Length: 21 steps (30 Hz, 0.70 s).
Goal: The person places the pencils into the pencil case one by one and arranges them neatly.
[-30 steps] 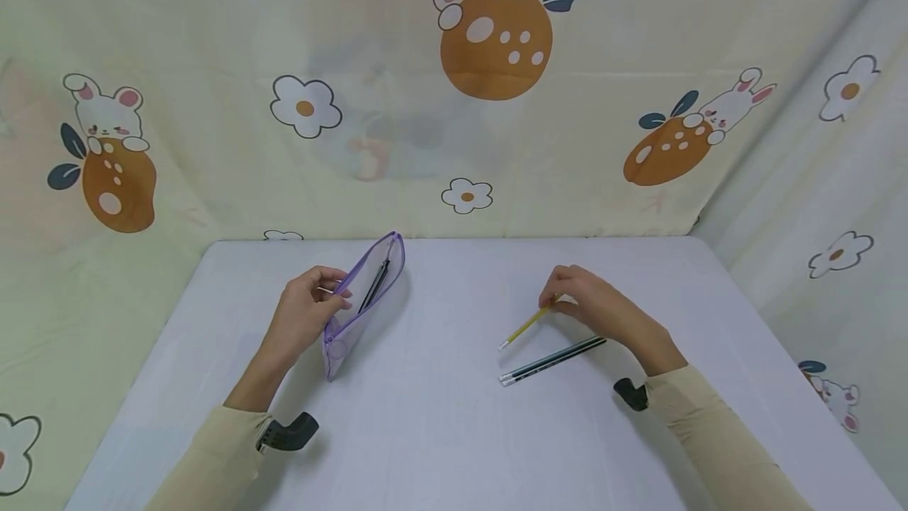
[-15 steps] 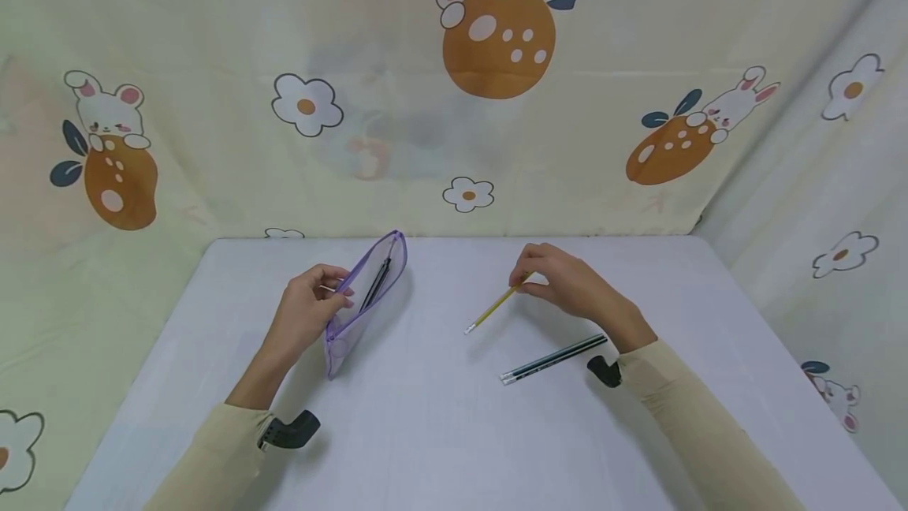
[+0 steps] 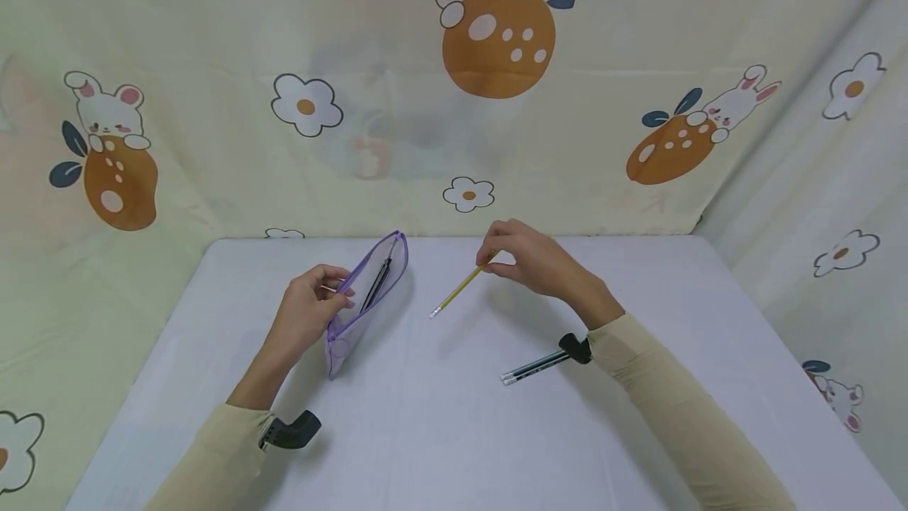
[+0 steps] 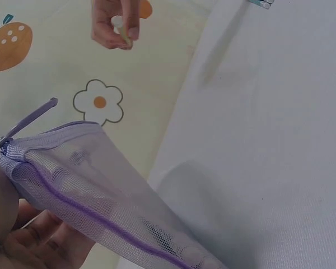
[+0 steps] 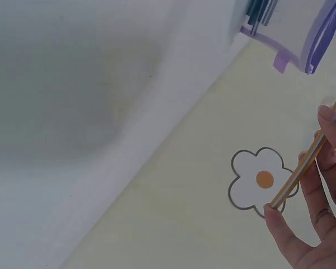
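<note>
A purple mesh pencil pouch [image 3: 344, 347] stands with its zipped mouth gaping, its edge pinched by my left hand [image 3: 301, 310]. Dark pencils [image 3: 375, 286] show inside. To the right, my right hand [image 3: 528, 259] pinches a yellow pencil [image 3: 457, 292] near one end, above the table. Its white eraser end slants down toward the pouch. The right wrist view shows thumb and fingers along the pencil [image 5: 305, 162]. In the left wrist view, the pouch [image 4: 106, 196] has its zip pull sticking up, and the right hand [image 4: 115, 22] appears beyond it.
Dark striped pencils [image 3: 534, 369] with white ends lie together on the white table [image 3: 440, 432], partly covered by the right wrist's black camera mount [image 3: 575, 348]. A patterned curtain [image 3: 383, 101] hangs along the table's back edge.
My right hand has carried the yellow pencil leftward and farther back, toward the pouch. The left hand and pouch stay nearly still. The right wrist mount now covers part of the lying pencils.
</note>
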{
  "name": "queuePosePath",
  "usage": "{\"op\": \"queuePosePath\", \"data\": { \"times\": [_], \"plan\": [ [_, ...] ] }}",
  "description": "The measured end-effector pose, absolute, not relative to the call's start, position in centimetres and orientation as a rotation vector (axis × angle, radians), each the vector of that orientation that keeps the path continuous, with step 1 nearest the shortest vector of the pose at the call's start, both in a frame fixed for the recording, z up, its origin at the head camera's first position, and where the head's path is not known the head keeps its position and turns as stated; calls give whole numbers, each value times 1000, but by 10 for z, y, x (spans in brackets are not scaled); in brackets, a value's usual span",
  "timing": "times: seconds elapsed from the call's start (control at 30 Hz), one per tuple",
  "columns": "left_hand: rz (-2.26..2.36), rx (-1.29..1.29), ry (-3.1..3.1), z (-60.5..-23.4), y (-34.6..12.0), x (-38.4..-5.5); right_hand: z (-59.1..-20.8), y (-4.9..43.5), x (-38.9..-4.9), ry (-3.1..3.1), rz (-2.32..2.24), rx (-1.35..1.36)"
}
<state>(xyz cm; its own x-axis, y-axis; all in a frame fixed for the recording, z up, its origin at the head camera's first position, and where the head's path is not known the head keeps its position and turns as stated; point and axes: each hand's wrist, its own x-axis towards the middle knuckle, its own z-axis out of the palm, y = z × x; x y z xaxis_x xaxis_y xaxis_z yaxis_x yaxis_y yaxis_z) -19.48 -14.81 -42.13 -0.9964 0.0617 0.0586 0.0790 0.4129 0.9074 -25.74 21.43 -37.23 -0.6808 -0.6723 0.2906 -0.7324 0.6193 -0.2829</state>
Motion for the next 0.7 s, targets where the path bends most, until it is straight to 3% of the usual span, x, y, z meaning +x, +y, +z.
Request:
{"op": "queuePosePath", "data": {
  "times": [0.7],
  "plan": [
    [-1671,-112,-2641,-420,-145,-193,-357,169,-278,-2593,562,1248]
  ]
}}
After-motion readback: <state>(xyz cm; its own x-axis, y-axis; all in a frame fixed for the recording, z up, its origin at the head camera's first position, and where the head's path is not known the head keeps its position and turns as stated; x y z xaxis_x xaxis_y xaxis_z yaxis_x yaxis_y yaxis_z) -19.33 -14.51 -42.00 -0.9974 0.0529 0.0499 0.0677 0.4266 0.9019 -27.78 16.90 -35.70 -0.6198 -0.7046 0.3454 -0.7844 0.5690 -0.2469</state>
